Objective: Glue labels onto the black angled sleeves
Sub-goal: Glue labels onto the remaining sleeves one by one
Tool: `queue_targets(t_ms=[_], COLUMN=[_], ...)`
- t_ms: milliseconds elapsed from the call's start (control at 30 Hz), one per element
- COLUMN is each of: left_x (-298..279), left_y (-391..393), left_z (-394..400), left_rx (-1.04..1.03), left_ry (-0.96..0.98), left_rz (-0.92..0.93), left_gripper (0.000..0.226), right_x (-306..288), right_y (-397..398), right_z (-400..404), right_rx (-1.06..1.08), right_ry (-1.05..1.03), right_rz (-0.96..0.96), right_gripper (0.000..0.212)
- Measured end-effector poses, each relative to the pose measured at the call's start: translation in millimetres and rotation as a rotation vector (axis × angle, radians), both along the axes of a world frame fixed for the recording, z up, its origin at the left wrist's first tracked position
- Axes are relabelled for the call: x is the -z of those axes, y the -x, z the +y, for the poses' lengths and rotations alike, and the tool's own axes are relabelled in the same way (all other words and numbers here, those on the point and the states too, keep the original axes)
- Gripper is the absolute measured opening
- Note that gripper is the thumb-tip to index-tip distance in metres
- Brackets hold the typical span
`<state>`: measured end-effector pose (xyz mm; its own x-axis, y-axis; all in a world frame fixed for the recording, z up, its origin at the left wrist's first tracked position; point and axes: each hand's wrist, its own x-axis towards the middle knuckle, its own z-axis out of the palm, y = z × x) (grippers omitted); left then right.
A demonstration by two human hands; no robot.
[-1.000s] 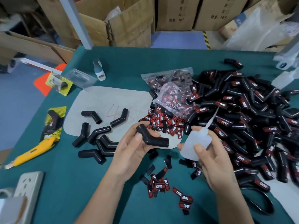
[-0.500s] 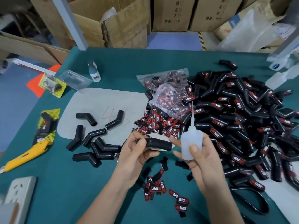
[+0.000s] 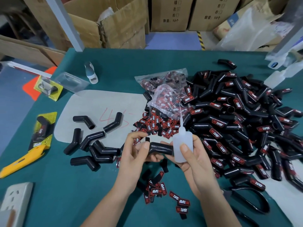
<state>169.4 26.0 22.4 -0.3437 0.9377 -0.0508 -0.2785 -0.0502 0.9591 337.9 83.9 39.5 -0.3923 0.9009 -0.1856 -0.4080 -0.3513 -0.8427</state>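
Observation:
My left hand point(image 3: 136, 154) grips a bare black angled sleeve point(image 3: 161, 148) level above the green table, with a small black label point(image 3: 147, 139) pinched at its fingertips. My right hand point(image 3: 194, 158) holds a translucent glue bottle point(image 3: 182, 145) upright, its thin nozzle pointing up; its fingers also touch the sleeve's right end. Several unlabelled sleeves point(image 3: 91, 145) lie to the left. A big heap of labelled sleeves point(image 3: 237, 126) fills the right. Loose red-and-black labels point(image 3: 157, 125) lie just beyond my hands, and more labels point(image 3: 164, 192) lie below them.
A plastic bag of labels point(image 3: 165, 90) rests behind the loose pile. A yellow utility knife point(image 3: 19, 163) and a power strip point(image 3: 14, 202) sit at the left. Black scissors point(image 3: 255, 202) lie at the lower right. Cardboard boxes point(image 3: 114, 22) stand beyond the table's far edge.
The glue bottle has swung from tilted to upright and moved in against the sleeve. The sleeve has turned level in my left hand, and a label now shows at that hand's fingertips.

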Motion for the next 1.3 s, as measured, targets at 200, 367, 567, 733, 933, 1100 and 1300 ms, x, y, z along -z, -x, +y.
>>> queue_targets(t_ms=[200, 367, 567, 733, 933, 1100, 1300], left_x=[-0.8, -3.6, -1.9, -2.7, -3.7, -5.6, -5.9], left_y=[6.3, 7.8, 17.5, 17.7, 17.7, 15.2, 14.9], left_z=[-0.8, 1.2, 4.9, 2.7, 0.3, -0.8, -1.1], left_rx=[0.256, 0.033, -0.017, -0.009, -0.019, -0.028, -0.043], left_ry=[0.064, 0.083, 0.044, 0.019, -0.001, -0.020, -0.016], left_rz=[0.057, -0.132, -0.279, -0.232, -0.194, -0.181, -0.142], left_gripper=[0.035, 0.029, 0.040, 0.044, 0.045, 0.044, 0.043], right_x=[0.0, -6.7, -10.4, -13.4, -8.1, -5.0, -5.8], right_y=[-5.2, -17.7, -25.8, -22.7, -20.0, -19.5, -19.9], right_z=[2.4, 3.4, -0.7, -3.2, -6.9, -6.4, -7.5], right_rx=[0.096, 0.294, 0.353, 0.330, 0.370, 0.373, 0.360], right_ry=[-0.046, -0.271, -0.463, -0.726, -0.980, -1.028, -1.021], right_rz=[-0.082, -0.359, -0.470, -0.544, -0.644, -0.663, -0.660], right_gripper=[0.031, 0.047, 0.037, 0.039, 0.034, 0.022, 0.021])
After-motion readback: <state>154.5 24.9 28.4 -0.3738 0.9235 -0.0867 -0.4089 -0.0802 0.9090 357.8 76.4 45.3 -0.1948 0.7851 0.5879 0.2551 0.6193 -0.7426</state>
